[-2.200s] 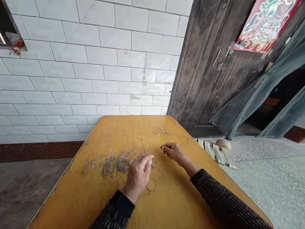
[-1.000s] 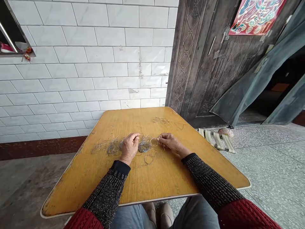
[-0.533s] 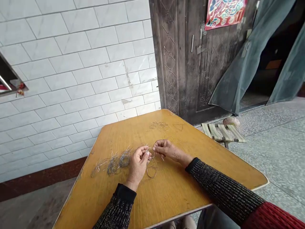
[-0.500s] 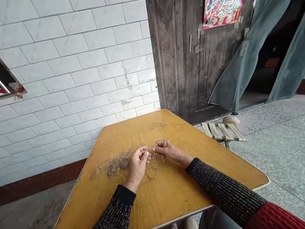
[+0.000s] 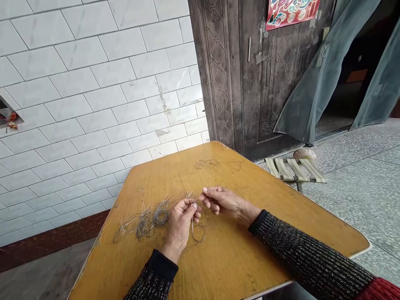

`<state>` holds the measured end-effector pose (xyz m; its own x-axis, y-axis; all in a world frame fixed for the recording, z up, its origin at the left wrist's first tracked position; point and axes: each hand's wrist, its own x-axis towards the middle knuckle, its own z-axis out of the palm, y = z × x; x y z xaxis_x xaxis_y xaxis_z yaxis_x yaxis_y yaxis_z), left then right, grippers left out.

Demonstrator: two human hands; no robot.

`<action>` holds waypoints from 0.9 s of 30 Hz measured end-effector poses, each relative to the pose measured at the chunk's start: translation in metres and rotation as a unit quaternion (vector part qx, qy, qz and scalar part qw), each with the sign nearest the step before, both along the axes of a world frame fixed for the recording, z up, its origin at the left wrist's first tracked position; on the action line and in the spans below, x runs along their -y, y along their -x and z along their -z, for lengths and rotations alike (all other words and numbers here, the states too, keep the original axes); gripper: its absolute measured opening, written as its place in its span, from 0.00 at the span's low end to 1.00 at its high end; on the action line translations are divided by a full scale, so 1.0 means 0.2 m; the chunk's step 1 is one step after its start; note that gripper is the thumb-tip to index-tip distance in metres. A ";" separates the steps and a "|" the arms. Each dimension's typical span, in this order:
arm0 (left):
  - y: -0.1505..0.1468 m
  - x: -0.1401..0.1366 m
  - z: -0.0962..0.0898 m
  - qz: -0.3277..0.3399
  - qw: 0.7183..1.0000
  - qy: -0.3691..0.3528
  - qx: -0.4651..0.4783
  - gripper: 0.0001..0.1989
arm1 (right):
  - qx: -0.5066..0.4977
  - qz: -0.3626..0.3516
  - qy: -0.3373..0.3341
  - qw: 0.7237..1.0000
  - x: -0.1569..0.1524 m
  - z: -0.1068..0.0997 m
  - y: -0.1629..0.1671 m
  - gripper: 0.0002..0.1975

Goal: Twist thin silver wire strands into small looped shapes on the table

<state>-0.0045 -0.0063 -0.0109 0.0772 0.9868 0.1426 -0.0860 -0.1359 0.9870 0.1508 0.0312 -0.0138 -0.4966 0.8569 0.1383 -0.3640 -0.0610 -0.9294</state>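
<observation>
My left hand [image 5: 183,223] is closed in a pinch on a thin metal wire [image 5: 192,225], part of which hangs below the fingers. Just under it, a round wire loop [image 5: 200,240] shows against the table; whether it joins the held wire I cannot tell. Close by on the right, my right hand [image 5: 223,201] has its thumb and forefinger together and the other fingers curled. Anything between those fingertips is too fine to make out. Left of my left hand lie coiled bundles of grey wire [image 5: 161,216] with loose ends sticking up.
Thin wire rings [image 5: 208,164] and a bent wire piece [image 5: 235,165] lie toward the far end of the wooden table [image 5: 218,266]. Beyond the table's right edge stands a strapped folding stool [image 5: 295,170]. A tiled wall [image 5: 93,125] and a dark door [image 5: 265,91] rise behind.
The wire ring that showed between both hands is no longer visible there. My right hand has turned and shifted slightly right; a strand now hangs below my left hand. The view has shifted slightly.
</observation>
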 end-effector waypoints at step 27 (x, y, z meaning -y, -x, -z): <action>0.04 -0.02 0.01 -0.118 0.928 -0.198 -0.292 0.07 | 0.082 -0.010 -0.025 0.996 0.05 0.03 0.08 0.14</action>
